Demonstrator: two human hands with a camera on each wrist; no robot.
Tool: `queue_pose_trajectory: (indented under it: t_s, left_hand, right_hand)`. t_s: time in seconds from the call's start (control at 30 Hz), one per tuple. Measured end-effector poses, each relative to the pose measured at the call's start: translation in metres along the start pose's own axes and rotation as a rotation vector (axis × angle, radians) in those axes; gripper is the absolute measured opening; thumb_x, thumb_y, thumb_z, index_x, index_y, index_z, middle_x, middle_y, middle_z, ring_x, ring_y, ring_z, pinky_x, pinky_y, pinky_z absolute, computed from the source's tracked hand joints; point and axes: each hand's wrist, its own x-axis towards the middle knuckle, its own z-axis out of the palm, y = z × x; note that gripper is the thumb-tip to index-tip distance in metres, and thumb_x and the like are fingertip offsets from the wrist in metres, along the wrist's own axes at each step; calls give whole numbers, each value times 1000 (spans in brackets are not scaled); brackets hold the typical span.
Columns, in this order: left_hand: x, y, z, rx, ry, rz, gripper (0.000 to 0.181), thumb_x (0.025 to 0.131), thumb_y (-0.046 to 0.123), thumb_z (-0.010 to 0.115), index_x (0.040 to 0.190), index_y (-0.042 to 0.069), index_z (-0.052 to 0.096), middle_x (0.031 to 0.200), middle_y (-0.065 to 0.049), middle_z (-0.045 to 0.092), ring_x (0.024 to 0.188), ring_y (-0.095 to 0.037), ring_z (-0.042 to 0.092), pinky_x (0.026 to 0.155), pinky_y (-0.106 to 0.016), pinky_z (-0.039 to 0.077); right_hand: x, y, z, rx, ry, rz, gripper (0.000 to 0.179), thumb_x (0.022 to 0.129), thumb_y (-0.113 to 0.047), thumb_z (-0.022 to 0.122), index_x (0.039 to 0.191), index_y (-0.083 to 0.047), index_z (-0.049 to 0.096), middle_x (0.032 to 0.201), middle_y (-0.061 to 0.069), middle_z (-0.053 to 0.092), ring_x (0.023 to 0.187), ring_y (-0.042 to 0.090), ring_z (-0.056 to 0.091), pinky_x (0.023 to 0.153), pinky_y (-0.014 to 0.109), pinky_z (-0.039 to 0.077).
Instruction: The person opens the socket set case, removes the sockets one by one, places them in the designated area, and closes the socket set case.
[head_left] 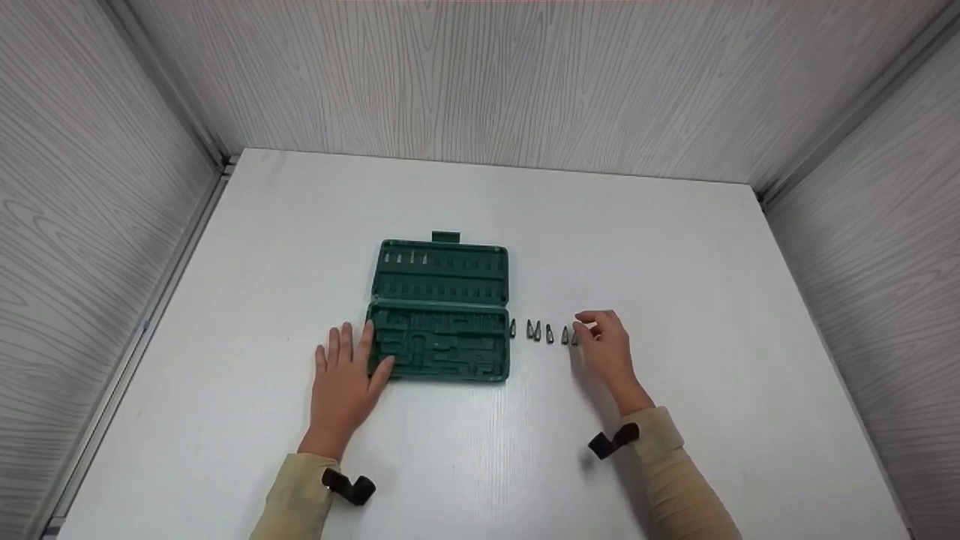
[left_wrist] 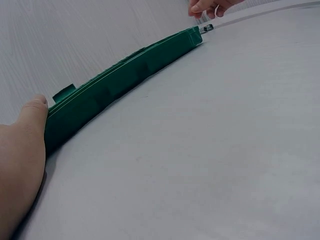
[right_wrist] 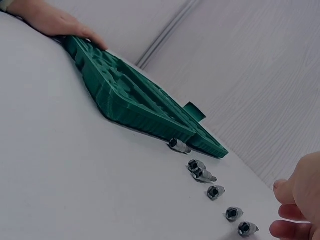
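A green plastic tool case (head_left: 441,379) lies unfolded on the table, its moulded slots facing up. My left hand (head_left: 345,390) rests against the case's left edge with fingers straight, the thumb at the front corner. Several small metal socket bits (head_left: 550,334) form a row to the right of the case; in the right wrist view their hollow square ends face the camera. Near the row's right end, my right hand (head_left: 606,349) has its fingers loosely bent, the thumb and fingertips beside the last bit (right_wrist: 247,229). Nothing shows between those fingers in the right wrist view.
Several short silvery pieces (head_left: 412,257) stand in the upper left slots of the case's far half. A latch tab (head_left: 445,236) sticks out at its far edge. The white table (head_left: 637,240) meets wood-grain panels (head_left: 487,82) at the back and sides.
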Motion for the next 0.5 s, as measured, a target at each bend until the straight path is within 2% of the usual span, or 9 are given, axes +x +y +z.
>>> queue_pose_trajectory:
  t_s: [0.27, 0.5]
  left_hand:
    - [1, 2, -1, 9, 5, -3, 74, 93, 62, 32, 149, 16, 22, 150, -22, 19, 139, -37, 9, 108, -55, 6]
    - [0, 2, -3, 12, 16, 4, 74, 93, 61, 32, 149, 14, 24, 149, -23, 21, 138, -39, 11, 107, -56, 7]
  right_hand:
    - [5, -18, 23, 67, 0, -141, 21, 88, -8, 64, 107, 0, 63, 98, 10, 57, 75, 19, 53, 65, 31, 45]
    - [8, -36, 44, 73, -54, -164, 21, 88, -8, 63, 108, -1, 63, 98, 8, 56, 76, 18, 53, 67, 32, 46]
